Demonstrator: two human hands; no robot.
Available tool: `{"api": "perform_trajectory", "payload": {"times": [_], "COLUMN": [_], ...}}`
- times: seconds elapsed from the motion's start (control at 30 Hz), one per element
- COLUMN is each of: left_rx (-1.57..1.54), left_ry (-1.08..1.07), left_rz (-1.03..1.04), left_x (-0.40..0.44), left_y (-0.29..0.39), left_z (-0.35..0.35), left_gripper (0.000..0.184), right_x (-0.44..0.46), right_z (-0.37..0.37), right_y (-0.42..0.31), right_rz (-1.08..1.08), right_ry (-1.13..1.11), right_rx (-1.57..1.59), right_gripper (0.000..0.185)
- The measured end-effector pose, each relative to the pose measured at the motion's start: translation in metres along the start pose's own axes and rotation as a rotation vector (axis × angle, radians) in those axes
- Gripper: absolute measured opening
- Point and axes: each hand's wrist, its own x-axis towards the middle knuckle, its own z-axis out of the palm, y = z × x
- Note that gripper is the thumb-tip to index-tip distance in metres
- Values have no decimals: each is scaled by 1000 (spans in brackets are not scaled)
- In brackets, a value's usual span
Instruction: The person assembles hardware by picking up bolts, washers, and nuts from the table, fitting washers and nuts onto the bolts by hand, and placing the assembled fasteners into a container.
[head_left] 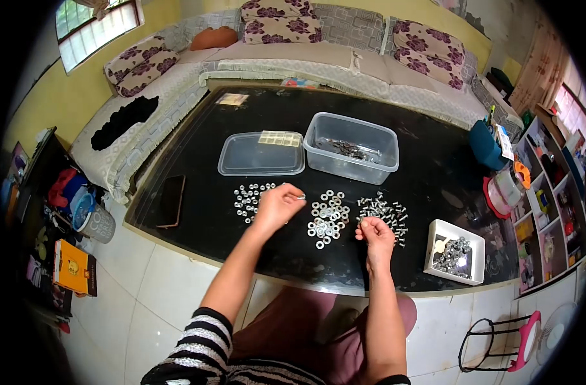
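Note:
My left hand point(280, 207) is closed over the black table, its fingertips pinching a small metal piece, probably a washer or nut, at the left of the washers point(328, 218). Partly behind this hand lie small nuts point(246, 200). My right hand point(376, 236) is pinched at the front left edge of a pile of screws point(395, 217); whatever sits between its fingertips is too small to make out. Behind the piles stands a clear plastic box point(352, 168) with metal parts inside. A white box point(437, 260) of shiny metal parts is to the right.
A clear lid point(241, 157) lies left of the plastic box. The phone point(171, 201) is at the table's left edge. A teal holder point(485, 146) and a pink-based container point(501, 192) stand at the right, beside shelves point(544, 218). Sofas point(293, 54) surround the back.

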Motion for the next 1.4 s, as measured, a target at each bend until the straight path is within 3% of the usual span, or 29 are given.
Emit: {"api": "perform_trajectory", "payload": {"times": [0.13, 0.27, 0.67, 0.8, 0.87, 1.07, 1.2, 1.4], "left_rx": [268, 407, 551, 402, 74, -318, -435, -462], "left_ry": [161, 193, 142, 170, 46, -381, -518, -534], "left_rz": [-72, -170, -210, -135, -124, -103, -129, -123], "left_x": [6, 20, 22, 13, 6, -17, -23, -20], "left_y": [-28, -56, -48, -38, -26, -1, 14, 25], "left_z": [-59, -97, -107, -94, -73, 16, 52, 65], "left_gripper": [15, 14, 20, 20, 20, 33, 40, 28], "right_x": [0, 0, -1, -1, -1, -5, -9, -8], "right_z": [1, 3, 4, 3, 3, 5, 7, 5], "right_y": [0, 2, 3, 6, 8, 3, -2, 2], "right_rz": [1, -10, -11, -13, -21, 12, 34, 21], "right_ry": [18, 0, 7, -8, -21, -47, -62, -114], "right_rx": [-13, -37, -53, -49, -62, -50, -67, -111], "right_gripper": [6, 5, 5, 7, 8, 8, 9, 6]}}
